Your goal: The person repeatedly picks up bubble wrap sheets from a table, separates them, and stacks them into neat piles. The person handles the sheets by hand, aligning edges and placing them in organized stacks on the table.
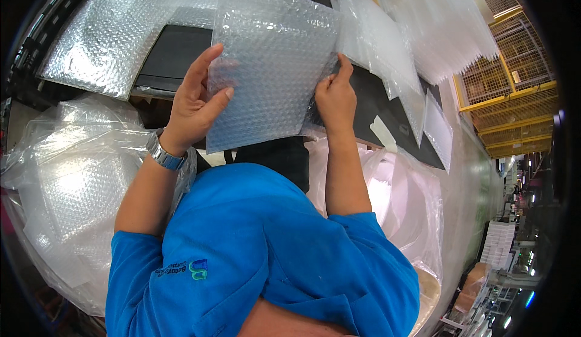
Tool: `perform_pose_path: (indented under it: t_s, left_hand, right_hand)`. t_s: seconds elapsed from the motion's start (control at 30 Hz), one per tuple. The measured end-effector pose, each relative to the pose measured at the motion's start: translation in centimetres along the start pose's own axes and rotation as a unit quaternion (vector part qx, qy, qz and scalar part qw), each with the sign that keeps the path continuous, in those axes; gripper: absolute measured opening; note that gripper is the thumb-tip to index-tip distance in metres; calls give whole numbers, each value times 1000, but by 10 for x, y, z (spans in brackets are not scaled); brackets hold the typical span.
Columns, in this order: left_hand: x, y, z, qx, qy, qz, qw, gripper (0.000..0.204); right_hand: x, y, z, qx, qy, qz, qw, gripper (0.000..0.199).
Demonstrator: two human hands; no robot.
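Note:
A clear bubble-wrap bag [272, 70] is held up in front of me, tilted over the edge of the black table. At its left edge is my left hand [196, 104], with the thumb on the front and some fingers seen through the plastic behind. My right hand [337, 98] grips the right edge, its fingers curled and the index finger stretched upward along the plastic. More bubble-wrap sheets [109, 40] lie on the table at the left, and others sit behind the held bag.
Overlapping clear bags [381, 46] spread along the table's right side, beside a thick stack [439, 22]. A large plastic bag with bubble wrap [78, 185] stands at my left. A pinkish clear bag [411, 204] hangs at my right. Yellow mesh fencing [508, 64] stands beyond.

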State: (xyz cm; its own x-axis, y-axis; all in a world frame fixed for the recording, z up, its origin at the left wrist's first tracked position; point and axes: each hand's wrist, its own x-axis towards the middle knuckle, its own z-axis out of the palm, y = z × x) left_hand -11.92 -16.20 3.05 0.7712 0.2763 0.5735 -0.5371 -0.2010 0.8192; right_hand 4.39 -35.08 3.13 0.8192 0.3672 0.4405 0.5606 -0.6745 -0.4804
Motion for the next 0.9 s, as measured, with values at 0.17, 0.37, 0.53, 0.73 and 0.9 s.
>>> perform_pose_path:
  t_s: [0.17,0.37,0.53,0.73,0.9]
  left_hand:
    - [-1,3,5,-28,-1,11,1000,61]
    - [1,0,-3,25,58,-46,997,63]
    - [1,-17,-9,-34,141,-154,977,65]
    - [-2,-34,-10,-130,202,-191,952,63]
    - [-4,-41,-16,-42,213,-197,956,51]
  right_hand:
    - [-1,1,2,-28,28,-22,999,53]
    - [2,20,7,328,-65,57,941,63]
    - [-5,12,-1,616,-162,173,752,61]
    - [-13,20,0,549,-272,214,761,48]
    - [10,10,-36,527,-145,98,832,36]
